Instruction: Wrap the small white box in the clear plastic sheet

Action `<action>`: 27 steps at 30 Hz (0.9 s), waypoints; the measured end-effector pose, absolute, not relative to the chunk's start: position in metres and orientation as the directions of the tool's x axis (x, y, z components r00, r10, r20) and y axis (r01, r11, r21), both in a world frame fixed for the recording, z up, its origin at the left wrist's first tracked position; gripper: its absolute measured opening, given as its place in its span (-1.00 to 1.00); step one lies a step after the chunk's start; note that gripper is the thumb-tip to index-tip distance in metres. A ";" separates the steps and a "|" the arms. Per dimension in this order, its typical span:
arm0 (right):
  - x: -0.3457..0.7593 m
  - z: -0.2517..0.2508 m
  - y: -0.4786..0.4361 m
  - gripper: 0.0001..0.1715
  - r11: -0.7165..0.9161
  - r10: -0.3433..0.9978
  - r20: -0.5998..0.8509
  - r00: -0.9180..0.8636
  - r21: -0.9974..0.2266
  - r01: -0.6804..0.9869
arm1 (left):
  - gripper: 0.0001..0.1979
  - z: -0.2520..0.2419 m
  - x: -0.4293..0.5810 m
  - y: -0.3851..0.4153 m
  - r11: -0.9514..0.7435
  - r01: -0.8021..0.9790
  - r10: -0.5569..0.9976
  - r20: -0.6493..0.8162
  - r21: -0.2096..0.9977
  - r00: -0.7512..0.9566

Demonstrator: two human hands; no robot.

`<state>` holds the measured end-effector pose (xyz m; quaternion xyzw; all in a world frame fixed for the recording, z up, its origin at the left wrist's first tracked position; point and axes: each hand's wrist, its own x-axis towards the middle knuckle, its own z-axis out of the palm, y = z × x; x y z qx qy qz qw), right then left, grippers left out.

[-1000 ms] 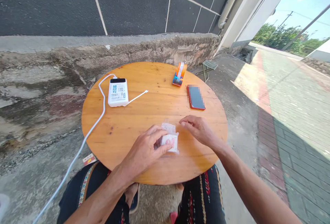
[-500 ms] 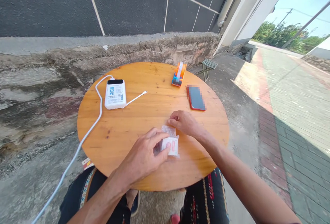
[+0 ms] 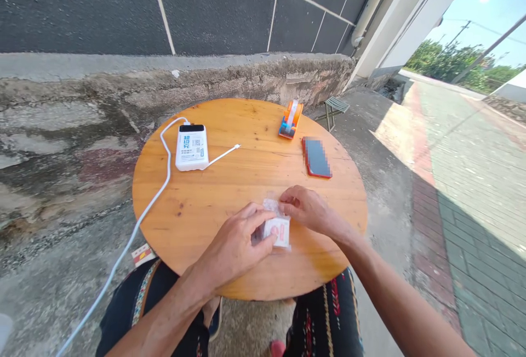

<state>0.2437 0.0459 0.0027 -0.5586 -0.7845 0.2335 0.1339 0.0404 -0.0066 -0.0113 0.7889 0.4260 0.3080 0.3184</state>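
Lower centre: left hand (image 3: pixel 235 241), grip clamped on box (image 3: pixel 282 232); right hand (image 3: pixel 309 208), grip unclear; hard pulling could tear wrap (image 3: pixel 270 204).

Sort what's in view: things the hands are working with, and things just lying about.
In use:
- small white box, held by the left hand
- clear wrap, with the right hand at its edge

Apparently just lying about, untouched:
- white power bank and its cable
- orange tape dispenser
- red-cased phone
- folding stool, beyond the table
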 end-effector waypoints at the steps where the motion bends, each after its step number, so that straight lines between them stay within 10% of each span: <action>1: 0.244 0.001 0.045 -0.86 0.275 0.936 -0.048 -0.349 -0.521 0.808 | -0.70 -0.011 0.041 -0.007 -0.432 0.481 0.869 0.211 0.763 0.446; 10: 0.244 -0.014 0.051 -0.90 0.315 0.913 0.051 -0.405 -0.719 0.619 | -0.67 -0.010 0.042 -0.007 -0.420 0.546 0.887 0.201 0.725 0.416; 27: 0.231 0.007 0.059 -0.81 0.401 0.862 -0.029 -0.507 -0.573 0.715 | -0.74 -0.016 0.041 -0.025 -0.522 0.569 0.848 0.319 0.636 0.423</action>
